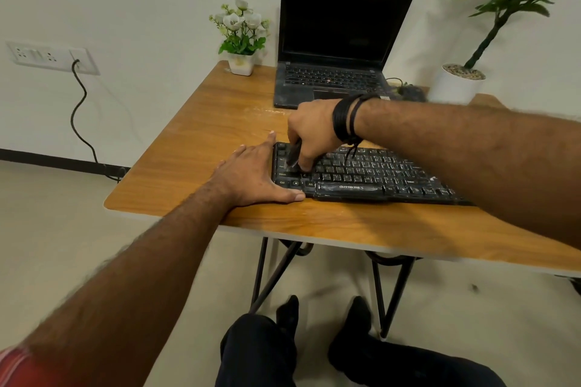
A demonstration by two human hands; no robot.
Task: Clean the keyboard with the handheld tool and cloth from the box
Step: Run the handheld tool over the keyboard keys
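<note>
On one keyboard (371,174), two hands (251,174)

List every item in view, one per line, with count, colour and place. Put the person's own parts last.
keyboard: one, black and dusty, near edge of the table
handheld tool: one, dark, over the keyboard's left end keys
table: one, wooden top, black legs
laptop: one, black, open, screen dark, far side of the table
flower pot: one, white with white flowers, left of the laptop
tall plant: one, green in a white pot, far right
wall sockets: white, left wall, black cable plugged in
left hand: flat at the keyboard's left end
right hand: grips the tool, black wristbands
</note>
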